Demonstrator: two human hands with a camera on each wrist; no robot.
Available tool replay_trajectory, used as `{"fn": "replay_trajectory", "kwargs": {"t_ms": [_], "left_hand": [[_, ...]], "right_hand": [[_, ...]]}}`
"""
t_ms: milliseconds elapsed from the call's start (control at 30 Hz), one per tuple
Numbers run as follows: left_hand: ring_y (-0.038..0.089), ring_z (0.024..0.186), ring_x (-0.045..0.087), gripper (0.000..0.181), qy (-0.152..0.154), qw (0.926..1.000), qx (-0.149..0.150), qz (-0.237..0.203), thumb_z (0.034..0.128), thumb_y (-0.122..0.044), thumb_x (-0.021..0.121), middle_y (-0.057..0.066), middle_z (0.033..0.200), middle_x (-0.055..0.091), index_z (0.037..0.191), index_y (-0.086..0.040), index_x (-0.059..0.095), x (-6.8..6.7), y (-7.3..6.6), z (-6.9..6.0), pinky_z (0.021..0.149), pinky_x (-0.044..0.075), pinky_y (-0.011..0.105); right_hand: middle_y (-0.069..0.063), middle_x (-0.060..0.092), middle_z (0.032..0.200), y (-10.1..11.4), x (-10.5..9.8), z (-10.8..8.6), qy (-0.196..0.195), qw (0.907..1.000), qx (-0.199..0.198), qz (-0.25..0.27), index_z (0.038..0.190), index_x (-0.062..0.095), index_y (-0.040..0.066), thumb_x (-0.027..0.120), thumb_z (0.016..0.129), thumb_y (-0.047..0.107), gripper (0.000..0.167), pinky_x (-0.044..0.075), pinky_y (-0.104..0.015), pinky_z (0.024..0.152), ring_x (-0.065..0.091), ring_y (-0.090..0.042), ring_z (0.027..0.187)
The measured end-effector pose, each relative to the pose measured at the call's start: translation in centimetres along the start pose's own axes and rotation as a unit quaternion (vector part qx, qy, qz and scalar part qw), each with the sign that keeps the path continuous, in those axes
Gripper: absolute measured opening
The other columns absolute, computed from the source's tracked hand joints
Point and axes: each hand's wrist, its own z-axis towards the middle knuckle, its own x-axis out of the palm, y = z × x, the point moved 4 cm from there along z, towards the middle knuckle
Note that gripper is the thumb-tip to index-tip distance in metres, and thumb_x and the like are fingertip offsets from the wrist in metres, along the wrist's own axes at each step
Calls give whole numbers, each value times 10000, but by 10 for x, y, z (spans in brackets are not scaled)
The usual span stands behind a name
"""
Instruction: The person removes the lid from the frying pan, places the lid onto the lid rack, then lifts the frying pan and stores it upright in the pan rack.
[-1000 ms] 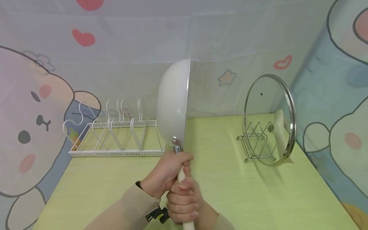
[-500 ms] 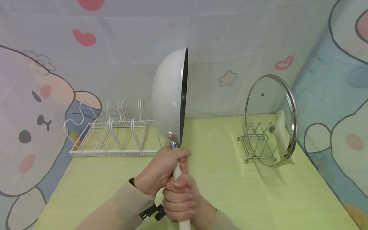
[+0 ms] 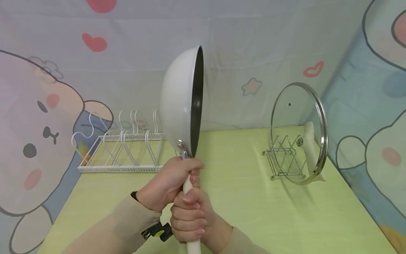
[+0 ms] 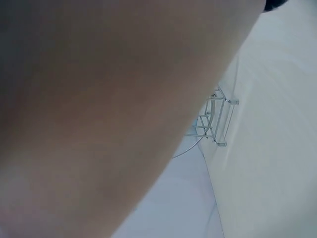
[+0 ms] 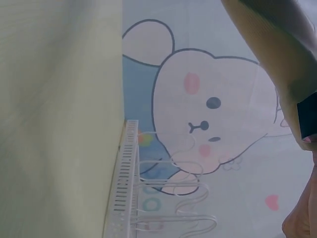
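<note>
A white frying pan [image 3: 179, 102] with a dark inside stands on edge in the air in the head view, its rim upright and its hollow facing right. My left hand [image 3: 172, 178] grips the pale handle [image 3: 188, 184] just below the metal joint. Directly beneath it, my right hand [image 3: 191, 215] is wrapped round the same handle, whose end shows under the fist. Behind the pan is a white wire rack [image 3: 127, 168], its right end hidden. Blurred skin fills much of the left wrist view. At the right of the right wrist view are a sleeve [image 5: 272, 54] and part of a hand.
A glass lid [image 3: 323, 130] with a steel rim stands upright in a small silver wire rack [image 3: 287, 173] on the right. Both racks stand on a pale green table [image 3: 253, 211]. A printed cloth [image 3: 247, 42] closes off the back and sides.
Both hands have carried the pan left and slightly up. It has turned a little, so more of its dark inside shows. The lid and racks have stayed put.
</note>
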Motion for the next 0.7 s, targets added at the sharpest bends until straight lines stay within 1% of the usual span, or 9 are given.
{"fn": "replay_trajectory", "kwargs": {"t_ms": [233,333,500,700], "left_hand": [[46,486,449,423,306,9994,-134,-48,985,-72,590,-92,543,429,600,-162,439,-5,-13,-8,520,423,173],[46,485,442,435,371,9991,-218,-9,988,-77,588,-95,539,419,594,-168,428,-7,-19,-12,522,415,169],[35,495,428,444,500,9981,-352,-123,1006,-83,573,-101,542,416,602,-180,415,-12,-27,-18,528,397,161],[22,485,423,457,646,9971,-401,-54,1019,-88,540,-112,533,413,592,-188,413,-17,-33,-20,524,380,153]], "right_hand": [[78,236,431,0,4,11,-276,9996,-61,79,605,323,193,596,998,305,491,235,-212,347,208,-78,328],[81,236,436,1,6,16,-386,9992,-90,80,604,315,197,607,986,313,495,215,-217,355,201,-78,338],[83,236,439,1,8,25,-616,9980,-94,100,596,312,200,641,955,320,502,187,-220,365,199,-73,343],[78,232,442,2,8,33,-752,9971,-94,-37,592,314,203,665,940,338,513,181,-220,380,196,-79,355]]}}
